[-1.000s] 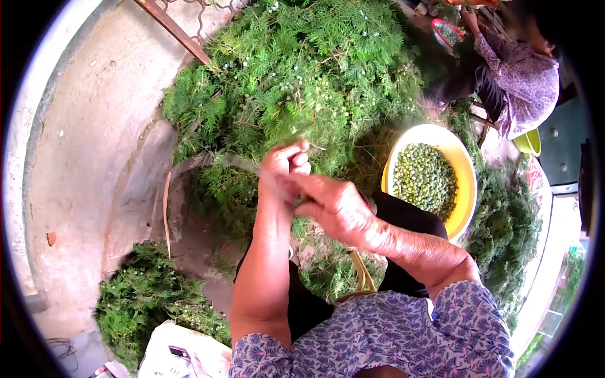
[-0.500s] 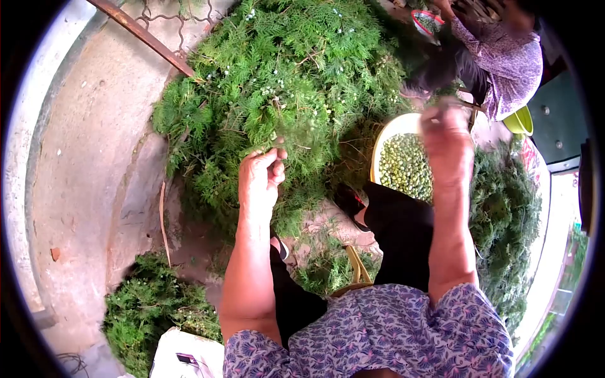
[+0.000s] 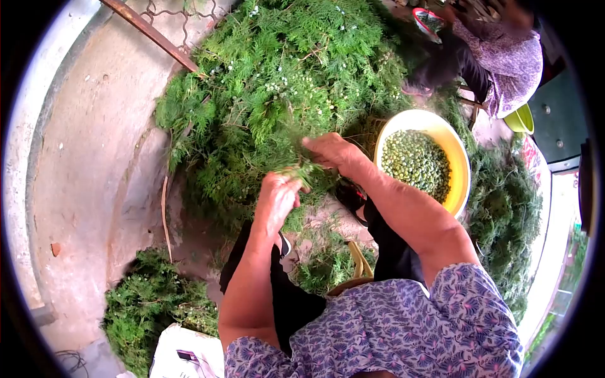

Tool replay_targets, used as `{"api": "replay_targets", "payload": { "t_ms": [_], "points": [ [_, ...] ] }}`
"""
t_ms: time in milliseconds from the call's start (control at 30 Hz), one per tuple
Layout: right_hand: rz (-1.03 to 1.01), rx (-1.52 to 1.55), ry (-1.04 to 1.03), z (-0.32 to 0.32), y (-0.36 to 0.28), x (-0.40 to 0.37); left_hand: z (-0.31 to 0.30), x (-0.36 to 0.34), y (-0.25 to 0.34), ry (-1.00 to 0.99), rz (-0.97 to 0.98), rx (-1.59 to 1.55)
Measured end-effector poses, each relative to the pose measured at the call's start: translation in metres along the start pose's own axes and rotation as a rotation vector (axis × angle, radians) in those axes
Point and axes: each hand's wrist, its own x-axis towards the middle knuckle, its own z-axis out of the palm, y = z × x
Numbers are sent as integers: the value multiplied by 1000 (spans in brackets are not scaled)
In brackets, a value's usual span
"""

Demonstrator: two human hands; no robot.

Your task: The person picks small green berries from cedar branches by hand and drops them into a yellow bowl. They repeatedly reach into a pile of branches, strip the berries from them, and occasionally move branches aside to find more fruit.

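At the upper right a person [image 3: 504,69] in a patterned purple top and dark trousers sits bent beside a red-rimmed container [image 3: 428,11]. Just behind the person are a lime-green bucket [image 3: 522,120] and a dark green panel [image 3: 556,116]. At the upper left a brown wooden bar [image 3: 151,34] slants near curled metalwork [image 3: 186,26]. A reddish fragment [image 3: 55,249] lies on the pale concrete [image 3: 88,170]. At the lower left a small dark object [image 3: 187,356] rests on a white sack [image 3: 165,349], with thin dark wire [image 3: 75,360] nearby.
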Motion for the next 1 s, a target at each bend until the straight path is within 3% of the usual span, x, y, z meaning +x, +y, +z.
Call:
{"api": "replay_targets", "payload": {
  "t_ms": [67,100,167,233,333,433,467,500,533,567,633,700,800,900,1000],
  "points": [
    [115,179,-206,5,11,16,2,0,-14,-59,36,104],
    [116,178,-206,12,19,21,3,1,-23,-118,72,75],
    [-55,408,-144,27,30,24,8,-6,-20,-69,377,334],
    [-130,260,-137,27,28,21,11,-16,-16,-39,402,808],
    [-163,175,15,30,9,2,11,-28,-10,-178,276,906],
    [-361,127,18,25,-18,-25,10,-34,-27,-190,340,838],
    [-507,67,115,25,-23,-25,9,-35,-37,-98,438,747],
    [-504,102,64,17,-27,-30,9,-36,-45,-10,536,653],
    [-704,38,111,14,-30,-31,11,-43,-31,-9,422,698],
    [-903,-23,160,12,-34,-32,12,-48,-30,-3,427,708],
    [-764,39,143,7,-52,-59,14,-58,-32,109,435,392],
    [-1192,-311,200,-1,-51,-59,15,-68,-35,177,291,55],
    [-1191,-333,60,-9,-56,-91,12,-95,-3,198,256,-458],
    [-1380,-614,108,-17,-55,-138,-4,-109,3,96,318,-900],
    [-1453,-890,74,-20,-32,-165,-8,-132,9,92,359,-1027]
  ]
}}
